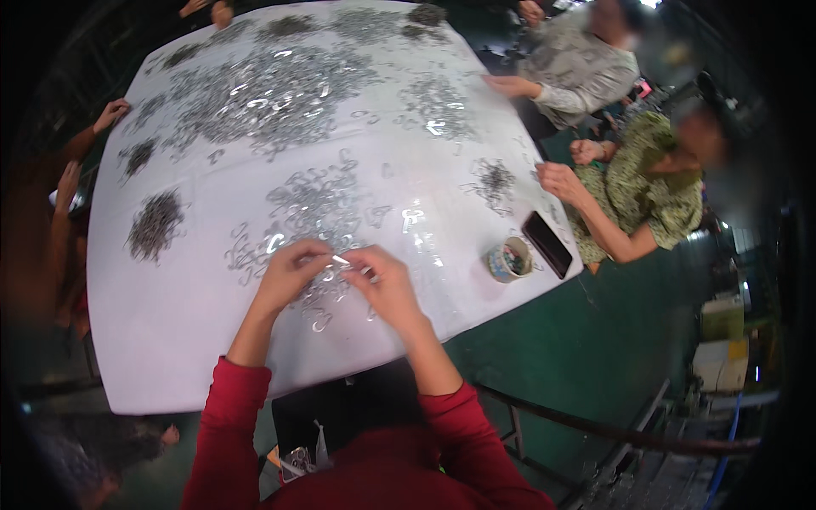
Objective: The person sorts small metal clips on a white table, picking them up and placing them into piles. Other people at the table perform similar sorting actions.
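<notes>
My left hand (294,268) and my right hand (382,280) meet above the near part of the white-covered table. Their fingertips pinch a small shiny metal piece (340,260) between them. Its exact shape is partly covered by the fingers. Under and beyond my hands spreads a loose pile of bent, hook-like metal pieces (314,204). A few of these lie close to my wrists, toward the table's near edge.
A much larger metal pile (263,98) covers the table's far middle. Darker heaps (156,225) sit at the left and right (493,180). A cup (510,259) and a black phone (546,244) rest at the right edge. Co-workers' hands (561,183) reach in around the sides.
</notes>
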The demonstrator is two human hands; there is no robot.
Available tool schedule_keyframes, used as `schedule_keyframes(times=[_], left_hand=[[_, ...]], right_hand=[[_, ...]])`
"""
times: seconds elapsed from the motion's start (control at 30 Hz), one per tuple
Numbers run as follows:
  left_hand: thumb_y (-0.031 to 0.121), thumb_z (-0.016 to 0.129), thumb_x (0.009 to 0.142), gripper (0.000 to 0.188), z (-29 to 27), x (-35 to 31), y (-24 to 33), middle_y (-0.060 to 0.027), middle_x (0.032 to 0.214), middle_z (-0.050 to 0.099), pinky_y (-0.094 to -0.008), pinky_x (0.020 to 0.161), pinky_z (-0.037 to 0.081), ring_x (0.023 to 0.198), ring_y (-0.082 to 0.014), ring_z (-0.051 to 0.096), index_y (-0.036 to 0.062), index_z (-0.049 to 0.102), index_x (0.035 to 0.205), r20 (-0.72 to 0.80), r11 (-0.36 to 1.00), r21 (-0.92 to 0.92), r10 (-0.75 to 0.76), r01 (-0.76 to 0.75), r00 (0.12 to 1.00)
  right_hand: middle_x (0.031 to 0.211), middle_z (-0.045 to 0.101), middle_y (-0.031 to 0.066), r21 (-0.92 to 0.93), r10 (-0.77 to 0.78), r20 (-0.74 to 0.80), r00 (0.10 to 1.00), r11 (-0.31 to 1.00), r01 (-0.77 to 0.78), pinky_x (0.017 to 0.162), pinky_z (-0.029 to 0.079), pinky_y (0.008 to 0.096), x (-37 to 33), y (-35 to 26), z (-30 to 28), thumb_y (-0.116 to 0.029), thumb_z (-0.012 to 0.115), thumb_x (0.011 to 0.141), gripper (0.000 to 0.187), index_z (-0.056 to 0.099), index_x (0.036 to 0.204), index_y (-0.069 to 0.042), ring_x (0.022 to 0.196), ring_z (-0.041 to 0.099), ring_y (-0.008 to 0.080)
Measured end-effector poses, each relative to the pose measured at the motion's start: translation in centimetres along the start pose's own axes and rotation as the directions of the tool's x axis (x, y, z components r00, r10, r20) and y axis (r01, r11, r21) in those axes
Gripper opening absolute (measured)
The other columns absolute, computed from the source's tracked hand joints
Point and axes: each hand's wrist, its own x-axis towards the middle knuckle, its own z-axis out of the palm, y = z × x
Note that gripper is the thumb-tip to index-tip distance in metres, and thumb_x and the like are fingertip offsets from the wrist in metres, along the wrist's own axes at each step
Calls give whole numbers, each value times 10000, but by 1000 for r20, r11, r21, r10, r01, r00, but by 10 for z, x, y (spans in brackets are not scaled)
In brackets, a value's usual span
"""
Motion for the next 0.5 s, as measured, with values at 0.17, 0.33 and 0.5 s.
schedule_keyframes(times=[0.17, 0.33, 0.5], left_hand=[[79, 611, 928, 103, 7, -6, -22, -49, 991, 650, -268, 792, 477, 913, -100, 589, -3, 636, 983, -47, 991, 115, 69, -63, 997], [70, 535, 973, 88, 12, -11, -43, -44, 961, 639, -252, 818, 459, 875, -95, 578, 12, 581, 1021, -116, 960, -212, 159, -181, 980], [66, 532, 976, 83, 4, -12, -49, -32, 938, 631, -226, 797, 450, 848, -81, 567, 16, 577, 1023, -158, 939, -289, 143, -185, 977]], right_hand=[[922, 637, 95, -115, -18, -83, 996, 993, 8, 659, 531, 351, -9, -5, 8, -57, 691, 827, 201, 632, 1019, -62, 794, 660, 263], [929, 634, 89, -10, 57, -65, 996, 998, -58, 662, 530, 357, -8, -13, 18, -79, 683, 836, 172, 608, 991, -64, 796, 663, 266], [918, 633, 86, -36, 83, -71, 994, 996, -86, 649, 522, 361, -2, -19, 33, -114, 685, 842, 206, 558, 997, -68, 769, 655, 271]])
